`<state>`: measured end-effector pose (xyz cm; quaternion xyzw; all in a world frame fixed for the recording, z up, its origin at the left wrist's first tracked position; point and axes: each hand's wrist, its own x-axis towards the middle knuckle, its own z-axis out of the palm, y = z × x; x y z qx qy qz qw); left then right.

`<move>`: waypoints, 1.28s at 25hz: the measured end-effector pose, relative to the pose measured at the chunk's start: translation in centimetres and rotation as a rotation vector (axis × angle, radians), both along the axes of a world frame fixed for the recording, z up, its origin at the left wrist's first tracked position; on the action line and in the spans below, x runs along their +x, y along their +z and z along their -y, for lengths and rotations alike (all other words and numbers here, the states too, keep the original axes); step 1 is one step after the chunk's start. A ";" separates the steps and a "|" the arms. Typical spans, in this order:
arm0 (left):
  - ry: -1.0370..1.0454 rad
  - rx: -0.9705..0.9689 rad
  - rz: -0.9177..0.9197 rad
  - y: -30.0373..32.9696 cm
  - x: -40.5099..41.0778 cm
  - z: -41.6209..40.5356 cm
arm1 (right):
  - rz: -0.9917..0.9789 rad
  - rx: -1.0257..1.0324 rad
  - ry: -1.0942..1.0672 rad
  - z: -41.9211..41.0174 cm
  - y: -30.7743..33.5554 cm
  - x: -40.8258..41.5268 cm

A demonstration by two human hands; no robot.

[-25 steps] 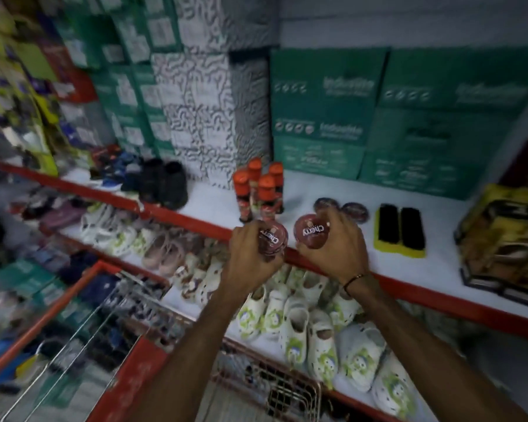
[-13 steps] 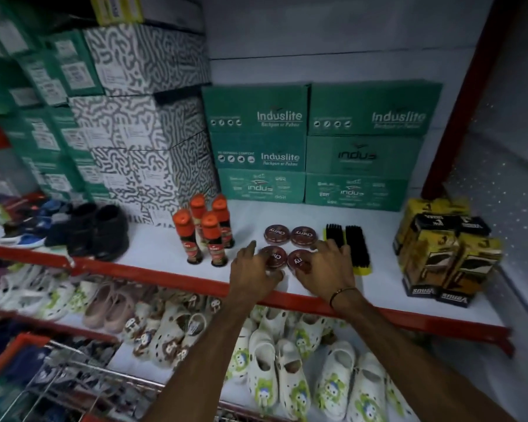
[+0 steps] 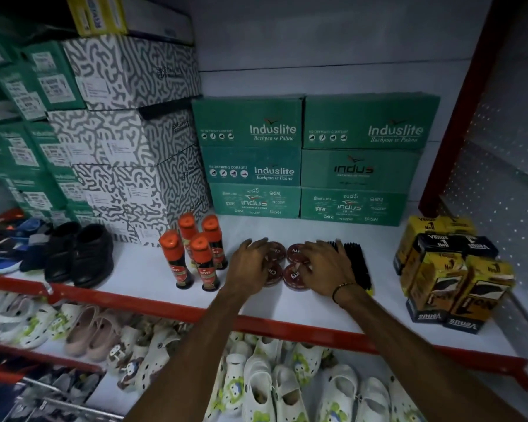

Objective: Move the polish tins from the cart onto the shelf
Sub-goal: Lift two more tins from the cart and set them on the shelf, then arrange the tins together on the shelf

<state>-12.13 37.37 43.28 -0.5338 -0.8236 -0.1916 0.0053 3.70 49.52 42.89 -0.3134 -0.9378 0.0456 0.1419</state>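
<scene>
Four round brown polish tins lie in a two-by-two square on the white shelf (image 3: 153, 278), between the bottles and the brushes. The front right tin (image 3: 293, 278) and back right tin (image 3: 295, 250) show their lids. My left hand (image 3: 250, 266) lies flat over the front left tin (image 3: 272, 274), its fingertips reaching the back left tin (image 3: 277, 250). My right hand (image 3: 323, 268) rests with spread fingers against the two right tins. Neither hand lifts a tin. A corner of the wire cart (image 3: 43, 400) shows at the bottom left.
Several orange-capped polish bottles (image 3: 192, 254) stand left of the tins and black shoe brushes (image 3: 358, 263) lie right of them. Green shoe boxes (image 3: 311, 159) fill the back, yellow-black cartons (image 3: 448, 275) the right. Black shoes (image 3: 80, 254) sit at left, white clogs (image 3: 274, 388) below.
One second ago I held a tin in each hand in front of the shelf edge. Both tins were set down in front of the two at the back, and my hands now lie over them.
</scene>
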 end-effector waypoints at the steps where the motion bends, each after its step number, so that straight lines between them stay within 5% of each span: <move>1: -0.029 -0.037 -0.004 0.4 -0.5 -0.5 | 0.061 -0.038 0.016 -0.5 0.4 -0.5; 4: -0.045 -0.159 -0.027 0.5 -0.8 -1.1 | 0.178 -0.109 0.053 -1.4 0.8 -1.5; 27: -0.047 -0.113 -0.090 -0.8 -0.9 0.5 | 0.172 -0.096 0.102 -0.4 -0.1 -0.9; 32: -0.078 0.002 0.000 0.5 0.3 -0.8 | -0.144 -0.237 -0.012 -1.6 2.4 1.4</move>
